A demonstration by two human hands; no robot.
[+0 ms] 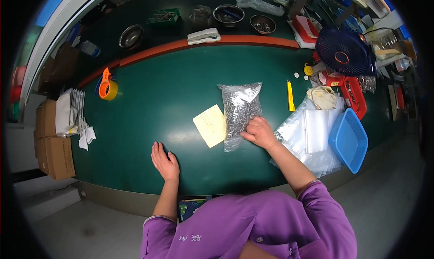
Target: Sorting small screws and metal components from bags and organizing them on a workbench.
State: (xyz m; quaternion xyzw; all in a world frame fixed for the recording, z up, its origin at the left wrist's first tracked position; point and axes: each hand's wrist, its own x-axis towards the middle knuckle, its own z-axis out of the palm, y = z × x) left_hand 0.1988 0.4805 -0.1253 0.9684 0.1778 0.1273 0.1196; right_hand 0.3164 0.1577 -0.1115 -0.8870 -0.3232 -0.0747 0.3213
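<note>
Head view: right hand (259, 132) presses flat on the bag of metal parts (239, 112), its grip open; left hand (164, 162) rests open-palmed on the table (149, 101).

Clear plastic bag (238, 114), glossy and crinkled, packed with small grey metal parts. Just left of bag: pale yellow paper note (210, 125), matt. Under bag: dark green table top (149, 110), smooth, faint sheen. Right of bag: stack of clear glossy plastic sleeves (312, 137), then blue plastic basket (349, 139), ribbed. Far left of bag: brown cardboard boxes (53, 143), matt. Beyond bag: steel bowls (131, 35), shiny.
</note>
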